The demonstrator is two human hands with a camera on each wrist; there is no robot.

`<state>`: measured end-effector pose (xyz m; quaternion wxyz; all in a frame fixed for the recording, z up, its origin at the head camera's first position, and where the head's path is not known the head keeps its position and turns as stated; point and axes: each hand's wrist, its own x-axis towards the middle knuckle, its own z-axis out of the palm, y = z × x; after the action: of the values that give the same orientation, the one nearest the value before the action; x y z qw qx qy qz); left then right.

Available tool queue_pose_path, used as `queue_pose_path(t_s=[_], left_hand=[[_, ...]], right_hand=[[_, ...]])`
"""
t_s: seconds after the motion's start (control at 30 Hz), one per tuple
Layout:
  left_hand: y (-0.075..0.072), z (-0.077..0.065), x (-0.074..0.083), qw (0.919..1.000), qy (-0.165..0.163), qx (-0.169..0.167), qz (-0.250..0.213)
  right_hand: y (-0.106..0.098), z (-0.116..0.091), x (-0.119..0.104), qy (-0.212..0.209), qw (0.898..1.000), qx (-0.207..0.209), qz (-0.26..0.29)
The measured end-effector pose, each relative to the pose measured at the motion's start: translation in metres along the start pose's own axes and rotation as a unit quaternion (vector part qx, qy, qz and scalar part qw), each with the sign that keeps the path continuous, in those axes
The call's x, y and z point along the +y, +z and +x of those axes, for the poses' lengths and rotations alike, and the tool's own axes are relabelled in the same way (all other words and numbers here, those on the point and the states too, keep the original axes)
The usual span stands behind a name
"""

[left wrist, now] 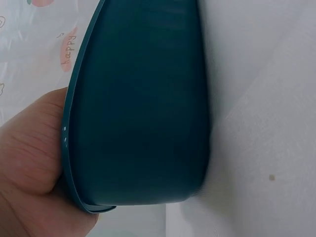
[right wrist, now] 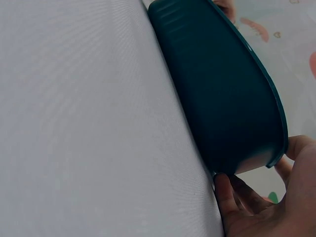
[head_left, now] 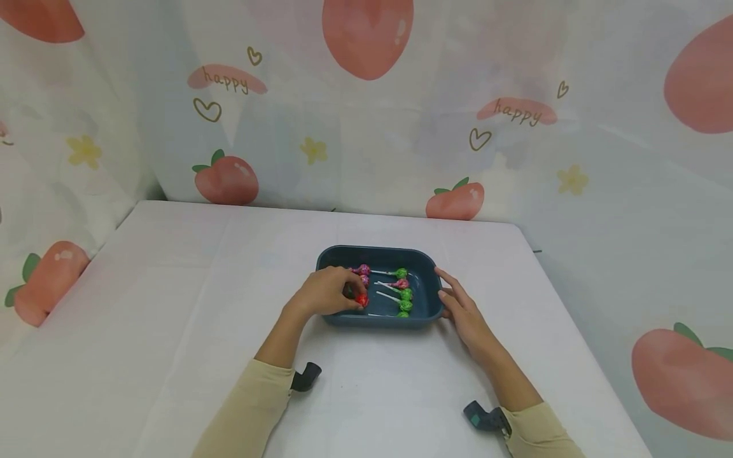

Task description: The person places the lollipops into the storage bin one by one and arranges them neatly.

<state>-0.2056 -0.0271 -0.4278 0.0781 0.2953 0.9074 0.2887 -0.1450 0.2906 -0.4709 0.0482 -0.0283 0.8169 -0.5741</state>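
A dark blue-green rectangular tub (head_left: 380, 322) stands on the white-covered table with wrapped lollipops inside. My left hand (head_left: 329, 289) reaches over its left end, with finger and thumb pinching a red lollipop (head_left: 362, 299) low in the tub. Green lollipops (head_left: 405, 294) lie along the right half, sticks pointing left, with a pink-red lollipop (head_left: 402, 284) among them. Purple-pink lollipops (head_left: 364, 270) lie behind my left fingers, partly covered. My right hand (head_left: 466, 318) rests its fingertips on the right end of the tub, at the rim and lower wall. Both wrist views see mostly the tub's outer wall (left wrist: 138, 108).
The white tablecloth (head_left: 366, 394) spreads around the tub on every side. A printed curtain (head_left: 378, 140) with peaches hangs behind the table's back edge. Dark camera mounts (head_left: 485, 417) stick out from both sleeves above the cloth.
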Motion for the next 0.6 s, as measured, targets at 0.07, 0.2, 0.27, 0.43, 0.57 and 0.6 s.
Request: queue_pose_path(t_s=[0.07, 0.2, 0.27, 0.43, 0.57, 0.6], left_hand=[[0.0009, -0.0001, 0.0006, 0.9999, 0.000, 0.002, 0.016], [0.0022, -0.0003, 0.0000, 0.9995, 0.005, 0.005, 0.032], [0.0027, -0.0005, -0.0003, 0.9993, 0.006, 0.005, 0.036], [0.0039, 0.0002, -0.0008, 0.9993, 0.004, 0.006, 0.038], [0.0042, 0.0000, -0.0001, 0.9992, -0.004, 0.005, 0.040], [0.0041, -0.0001, 0.0002, 0.9992, -0.005, 0.005, 0.039]], right_hand=[[0.0002, 0.0004, 0.0004, -0.002, 1.000, 0.001, 0.000], [0.0002, 0.0010, 0.0010, -0.003, 1.000, 0.002, -0.001], [0.0001, 0.0013, 0.0013, 0.000, 1.000, 0.003, -0.002], [0.0001, 0.0012, 0.0011, 0.004, 1.000, 0.006, -0.004], [0.0003, 0.0008, 0.0012, 0.001, 1.000, 0.005, -0.001], [0.0004, 0.0007, 0.0011, 0.000, 1.000, 0.004, -0.001]])
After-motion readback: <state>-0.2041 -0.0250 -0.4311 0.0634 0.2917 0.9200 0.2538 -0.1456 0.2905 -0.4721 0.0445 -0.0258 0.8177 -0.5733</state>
